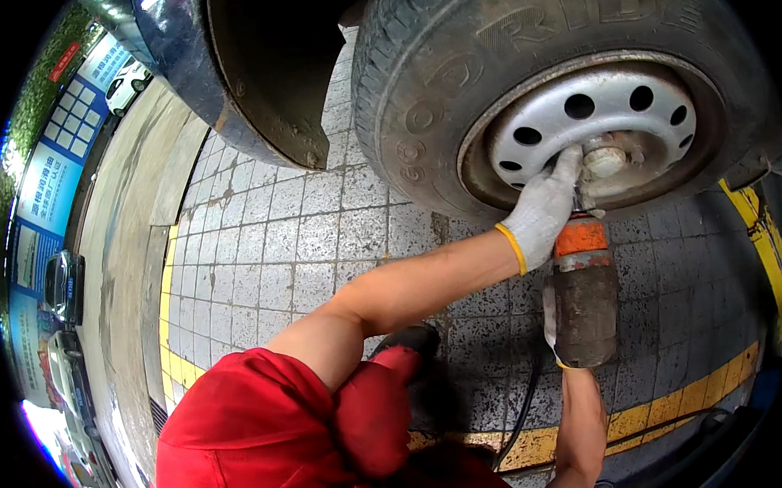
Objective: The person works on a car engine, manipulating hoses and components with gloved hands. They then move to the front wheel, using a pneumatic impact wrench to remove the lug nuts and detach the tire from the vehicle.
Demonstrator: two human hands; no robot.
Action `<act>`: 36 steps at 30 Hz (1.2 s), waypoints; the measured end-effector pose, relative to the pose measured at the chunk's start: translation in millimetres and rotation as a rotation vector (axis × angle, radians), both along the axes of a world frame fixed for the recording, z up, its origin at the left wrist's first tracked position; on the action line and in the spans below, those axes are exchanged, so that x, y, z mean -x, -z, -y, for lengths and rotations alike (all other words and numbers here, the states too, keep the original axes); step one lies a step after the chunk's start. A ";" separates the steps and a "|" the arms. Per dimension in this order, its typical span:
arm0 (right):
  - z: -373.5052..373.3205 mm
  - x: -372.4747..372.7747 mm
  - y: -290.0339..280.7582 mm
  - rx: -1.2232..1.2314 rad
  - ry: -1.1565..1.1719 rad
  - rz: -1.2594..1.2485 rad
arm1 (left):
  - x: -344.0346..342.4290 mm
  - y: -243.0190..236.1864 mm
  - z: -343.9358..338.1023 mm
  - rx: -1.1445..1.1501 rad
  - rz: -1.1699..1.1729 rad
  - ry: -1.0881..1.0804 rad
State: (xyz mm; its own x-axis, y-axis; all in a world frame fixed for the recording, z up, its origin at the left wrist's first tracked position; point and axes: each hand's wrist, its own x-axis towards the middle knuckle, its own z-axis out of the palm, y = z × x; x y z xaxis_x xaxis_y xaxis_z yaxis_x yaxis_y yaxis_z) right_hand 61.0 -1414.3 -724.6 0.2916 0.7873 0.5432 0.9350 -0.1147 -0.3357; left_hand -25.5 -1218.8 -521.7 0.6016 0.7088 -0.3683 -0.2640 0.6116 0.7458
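Observation:
A car wheel with a black tyre (428, 97) and a silver steel rim (554, 107) hangs in front of me, above the floor. In a white knitted glove with a yellow cuff, my left hand (545, 203) reaches to the wheel's hub (606, 160). One of its fingers points up beside the hub; the others curl by the wrench's nose, and what they pinch is hidden. An impact wrench (586, 292), orange at the front and dark and worn behind, points up at the lower part of the rim. My right hand (549, 314), also gloved, grips it from below, mostly hidden behind its body.
A dark car body panel with an open wheel arch (266, 108) overhangs at the upper left. A black hose (520, 415) runs down from the wrench. Yellow lift parts (757, 247) stand at the right. Grey tiles (269, 239) with yellow border lines cover the floor; parked cars (64, 286) line the left.

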 end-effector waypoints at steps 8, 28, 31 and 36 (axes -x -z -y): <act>-5.6 -15.4 19.7 0.008 -0.074 0.015 | -1.5 8.7 3.1 0.040 0.011 -0.068; 66.9 -18.2 -85.7 0.098 -0.248 -0.087 | -16.0 70.4 34.3 0.116 -0.010 -0.106; 89.5 -28.4 -92.5 0.274 -0.254 -0.095 | -7.4 89.7 43.3 0.089 -0.121 0.017; 84.4 -5.5 -131.6 0.518 0.057 -0.846 | 1.4 143.8 42.0 0.101 -0.268 0.264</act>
State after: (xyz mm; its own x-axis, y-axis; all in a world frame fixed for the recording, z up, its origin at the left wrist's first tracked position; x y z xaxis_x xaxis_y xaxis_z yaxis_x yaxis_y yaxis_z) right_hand 66.5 -1498.7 -593.0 0.4692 0.8414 -0.2681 0.3993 -0.4729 -0.7855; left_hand -26.8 -1260.8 -665.4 0.6314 0.4943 -0.5974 0.1084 0.7066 0.6992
